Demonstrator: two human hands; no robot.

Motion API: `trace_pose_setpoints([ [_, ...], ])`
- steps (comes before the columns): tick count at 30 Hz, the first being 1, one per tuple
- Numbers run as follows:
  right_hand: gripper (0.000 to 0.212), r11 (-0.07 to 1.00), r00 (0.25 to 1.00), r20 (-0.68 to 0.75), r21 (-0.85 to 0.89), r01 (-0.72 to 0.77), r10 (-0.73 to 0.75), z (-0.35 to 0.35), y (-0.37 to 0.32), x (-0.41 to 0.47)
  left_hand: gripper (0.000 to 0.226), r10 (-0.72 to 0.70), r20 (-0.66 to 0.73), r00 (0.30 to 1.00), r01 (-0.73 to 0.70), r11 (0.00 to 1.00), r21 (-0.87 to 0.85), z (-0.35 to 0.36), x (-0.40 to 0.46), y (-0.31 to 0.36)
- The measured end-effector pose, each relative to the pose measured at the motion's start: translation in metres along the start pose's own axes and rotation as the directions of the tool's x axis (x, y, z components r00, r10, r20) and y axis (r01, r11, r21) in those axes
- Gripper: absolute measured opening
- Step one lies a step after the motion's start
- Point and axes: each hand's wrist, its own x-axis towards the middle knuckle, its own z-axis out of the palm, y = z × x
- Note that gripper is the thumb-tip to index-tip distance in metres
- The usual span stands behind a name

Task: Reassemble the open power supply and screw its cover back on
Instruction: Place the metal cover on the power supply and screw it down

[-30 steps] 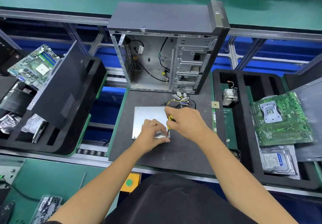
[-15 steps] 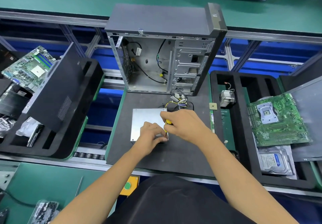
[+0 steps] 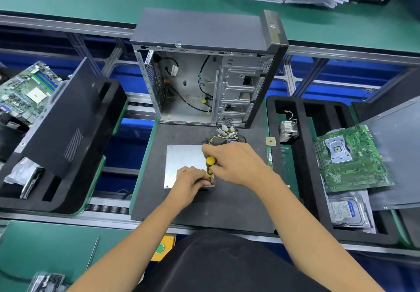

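Observation:
The power supply (image 3: pixel 183 163) lies flat on the dark mat, its plain silver cover facing up, with a bundle of yellow and black cables (image 3: pixel 225 136) trailing from its far side. My right hand (image 3: pixel 236 166) grips a screwdriver with a yellow and black handle (image 3: pixel 210 166), held upright over the cover's near right corner. My left hand (image 3: pixel 193 182) rests curled on that same corner, its fingertips pinched around the screwdriver's shaft near the tip. The screw itself is hidden by my fingers.
An open computer case (image 3: pixel 204 82) stands upright just behind the mat (image 3: pixel 204 205). A black foam tray (image 3: pixel 295 155) on the right holds a heatsink (image 3: pixel 288 130), a green motherboard (image 3: pixel 352 157) and a hard drive (image 3: pixel 347 209). Another tray with a side panel (image 3: pixel 66 118) sits left.
My right hand has shifted slightly, so more of the yellow handle shows above my left hand. Both hands stay at the cover's near right corner.

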Motion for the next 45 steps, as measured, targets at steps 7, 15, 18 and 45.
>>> trace_pose_setpoints([
  [7,0.031,0.984,0.985,0.023,-0.055,-0.169,0.171,0.000,0.004,0.005,0.018,-0.070,0.033,0.997,0.074,0.985,-0.154,-0.007,0.004,0.000],
  [15,0.020,0.998,0.989,0.147,-0.066,-0.015,0.025,-0.020,0.004,0.004,0.008,0.022,-0.051,0.998,-0.026,0.996,-0.081,-0.003,0.004,0.001],
  [18,0.020,0.992,0.976,0.214,-0.112,0.060,-0.035,-0.025,0.004,0.011,0.005,0.033,-0.042,0.999,-0.036,0.997,-0.074,-0.003,0.005,0.000],
  [45,0.022,0.685,0.867,0.433,-0.555,0.472,-0.246,-0.033,-0.006,0.048,0.031,0.177,0.180,0.968,-0.198,0.974,0.106,-0.016,0.022,-0.016],
])
